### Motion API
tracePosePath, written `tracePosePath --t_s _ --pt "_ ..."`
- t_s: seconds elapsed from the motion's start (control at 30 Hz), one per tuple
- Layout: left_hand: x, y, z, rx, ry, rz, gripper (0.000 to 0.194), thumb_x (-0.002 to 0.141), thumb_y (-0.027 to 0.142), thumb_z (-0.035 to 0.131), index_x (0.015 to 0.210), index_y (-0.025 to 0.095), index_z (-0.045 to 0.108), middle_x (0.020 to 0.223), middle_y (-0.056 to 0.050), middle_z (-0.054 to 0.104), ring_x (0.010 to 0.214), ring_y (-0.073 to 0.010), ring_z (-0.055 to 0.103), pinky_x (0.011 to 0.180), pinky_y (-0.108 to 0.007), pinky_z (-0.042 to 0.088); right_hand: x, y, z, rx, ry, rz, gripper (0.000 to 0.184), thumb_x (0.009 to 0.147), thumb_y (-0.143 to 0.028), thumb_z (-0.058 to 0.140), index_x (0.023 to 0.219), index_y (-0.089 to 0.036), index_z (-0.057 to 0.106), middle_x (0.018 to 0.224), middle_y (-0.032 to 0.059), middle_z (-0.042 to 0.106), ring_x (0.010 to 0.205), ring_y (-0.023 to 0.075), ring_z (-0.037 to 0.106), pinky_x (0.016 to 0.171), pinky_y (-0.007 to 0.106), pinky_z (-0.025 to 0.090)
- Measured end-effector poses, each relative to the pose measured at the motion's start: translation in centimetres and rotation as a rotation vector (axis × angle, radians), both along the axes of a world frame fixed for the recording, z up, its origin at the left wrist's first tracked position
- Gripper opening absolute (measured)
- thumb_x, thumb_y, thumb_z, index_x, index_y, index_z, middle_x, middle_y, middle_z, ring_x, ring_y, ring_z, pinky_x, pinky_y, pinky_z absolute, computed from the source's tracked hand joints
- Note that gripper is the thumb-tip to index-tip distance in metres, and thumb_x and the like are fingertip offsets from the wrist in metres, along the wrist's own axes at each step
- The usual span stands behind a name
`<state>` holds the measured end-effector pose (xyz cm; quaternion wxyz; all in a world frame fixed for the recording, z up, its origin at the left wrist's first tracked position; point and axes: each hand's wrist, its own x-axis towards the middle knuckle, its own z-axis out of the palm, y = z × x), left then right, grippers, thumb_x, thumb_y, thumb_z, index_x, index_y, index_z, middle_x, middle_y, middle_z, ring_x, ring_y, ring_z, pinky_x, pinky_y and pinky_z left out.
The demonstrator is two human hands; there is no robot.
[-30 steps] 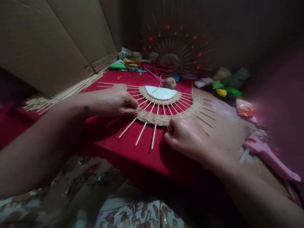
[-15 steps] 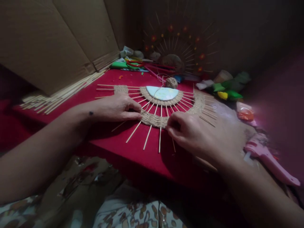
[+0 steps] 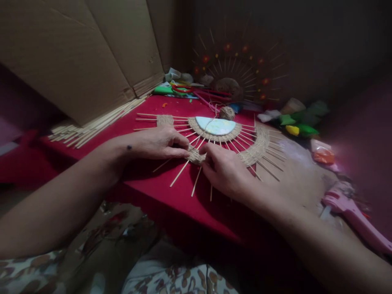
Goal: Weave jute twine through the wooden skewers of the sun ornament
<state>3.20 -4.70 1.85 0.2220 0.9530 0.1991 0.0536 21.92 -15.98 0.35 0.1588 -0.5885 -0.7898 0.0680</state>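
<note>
On the red cloth lies a half-round woven piece, with thin wooden sticks (image 3: 179, 173) fanning out from a pale blue half disc (image 3: 215, 126). A band of twine weaving (image 3: 255, 148) runs in an arc across the sticks. My left hand (image 3: 163, 143) pinches this band at its left front part, thumb and fingertips closed on it. My right hand (image 3: 225, 169) is closed on the same band just to the right, its fingertips hiding part of the weave. A strand of twine leads over the half disc to a twine ball (image 3: 227, 112) behind it.
A cardboard sheet (image 3: 107, 49) stands at the left, with a bundle of loose sticks (image 3: 82, 132) beside it. At the right are a pink glue gun (image 3: 352, 208) and a small orange packet (image 3: 323, 153). A similar decorated fan (image 3: 235, 69) leans at the back.
My right hand has moved left along the woven band, closer to my left hand. My left hand keeps its grip. The whole view has shifted slightly.
</note>
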Motion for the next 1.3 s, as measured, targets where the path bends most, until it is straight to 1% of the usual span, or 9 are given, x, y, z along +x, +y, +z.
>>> tracePosePath --t_s 0.1,0.33,0.47,0.6,0.77,0.87,0.93,1.13,1.3 --pt "-0.6 0.3 0.4 -0.069 0.037 -0.018 0.027 0.09 0.036 0.052 0.098 0.021 0.071 0.08 -0.002 0.071 0.069 -0.0114 0.058 0.063 -0.019 0.042 0.3 0.2 -0.4 -0.019 0.041 0.016 0.019 0.082 -0.014 0.048 0.098 -0.017 0.057 0.09 0.0044 0.065 0.072 0.0131 0.053 0.066 0.025 0.038" --pt "-2.7 0.5 1.6 0.12 -0.141 0.003 0.022 0.087 0.035 0.055 0.088 0.022 0.073 0.082 -0.003 0.07 0.075 -0.0135 0.059 0.07 -0.023 0.044 0.3 -0.5 0.0 -0.041 0.042 0.081 0.021 0.084 -0.014 0.045 0.102 -0.018 0.055 0.098 0.0061 0.063 0.078 0.0145 0.056 0.067 0.026 0.04" --pt "-3.3 0.0 1.2 0.084 -0.114 0.036 0.02 0.086 0.034 0.056 0.085 0.021 0.072 0.079 -0.002 0.069 0.073 -0.0127 0.059 0.068 -0.021 0.044 0.5 -0.4 -0.3 -0.041 0.056 0.094 0.019 0.088 -0.015 0.04 0.102 -0.017 0.053 0.099 0.008 0.064 0.08 0.016 0.057 0.069 0.027 0.041" --pt "-3.7 -0.3 0.4 -0.004 -0.097 0.028 0.022 0.087 0.032 0.055 0.08 0.019 0.07 0.077 -0.002 0.068 0.07 -0.011 0.058 0.065 -0.019 0.043 1.0 0.2 -0.5 -0.054 0.192 0.074 0.016 0.086 -0.012 0.042 0.098 -0.017 0.051 0.089 0.0052 0.064 0.076 0.015 0.056 0.069 0.028 0.041" --pt "-4.2 -0.6 -0.1 -0.024 -0.085 0.015 0.024 0.088 0.032 0.054 0.074 0.018 0.068 0.07 -0.001 0.064 0.068 -0.0109 0.055 0.063 -0.019 0.04 1.7 1.2 0.1 -0.253 0.471 0.056 0.013 0.08 -0.008 0.046 0.087 -0.019 0.051 0.078 0.0007 0.06 0.068 0.0125 0.053 0.063 0.026 0.042" --pt "-4.4 -0.9 -0.4 -0.011 -0.095 0.003 0.024 0.088 0.032 0.054 0.073 0.018 0.067 0.069 -0.001 0.063 0.069 -0.011 0.055 0.064 -0.02 0.04 1.8 1.8 0.8 -0.437 0.617 0.029 0.012 0.078 -0.009 0.049 0.084 -0.018 0.053 0.067 -0.0029 0.054 0.055 0.0094 0.047 0.052 0.023 0.037" --pt "-4.4 -1.0 -0.6 -0.004 -0.099 0.008 0.024 0.088 0.032 0.054 0.074 0.018 0.067 0.07 -0.001 0.062 0.069 -0.0111 0.054 0.064 -0.02 0.039 1.6 2.2 1.2 -0.455 0.638 0.03 0.01 0.077 -0.01 0.051 0.082 -0.018 0.055 0.061 -0.0047 0.05 0.051 0.0084 0.043 0.048 0.022 0.034" --pt "-4.4 -1.1 -0.8 0.027 -0.085 0.044 0.021 0.087 0.03 0.054 0.075 0.018 0.067 0.071 0.0 0.063 0.068 -0.0111 0.054 0.064 -0.021 0.038 -0.5 2.6 0.7 -0.183 0.411 0.234 0.015 0.078 -0.006 0.052 0.084 -0.015 0.063 0.081 0.0022 0.061 0.074 0.0122 0.055 0.069 0.027 0.044" --pt "-4.6 -1.8 -0.6 0.089 -0.081 0.033 0.019 0.088 0.029 0.054 0.077 0.019 0.065 0.072 0.0 0.063 0.071 -0.0122 0.053 0.066 -0.023 0.037 -1.4 2.6 -0.4 -0.04 0.051 0.366 0.02 0.084 -0.008 0.046 0.089 -0.016 0.064 0.095 0.0067 0.055 0.082 0.0149 0.054 0.074 0.029 0.044"
